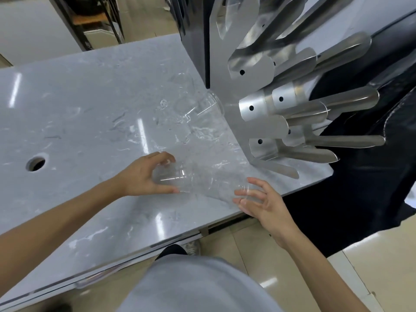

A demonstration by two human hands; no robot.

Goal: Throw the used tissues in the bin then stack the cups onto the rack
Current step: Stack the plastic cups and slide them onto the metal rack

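Observation:
A stack of clear plastic cups point(202, 183) lies sideways just above the grey marble counter point(90, 122), near its front right corner. My left hand point(144, 176) grips the wide open end of the stack. My right hand point(258, 199) holds the narrow end with its fingertips. More clear cups point(202, 106) lie on the counter farther back, beside the base of the rack. The metal cup rack point(270, 104) stands at the right, with several shiny prongs pointing right. No tissues or bin are in view.
A round hole point(36, 163) is cut in the counter at the left. A black cloth point(360, 188) hangs off the right of the counter under the rack. Beige floor tiles point(371, 266) lie below. Dark shelving point(90, 23) stands behind the counter.

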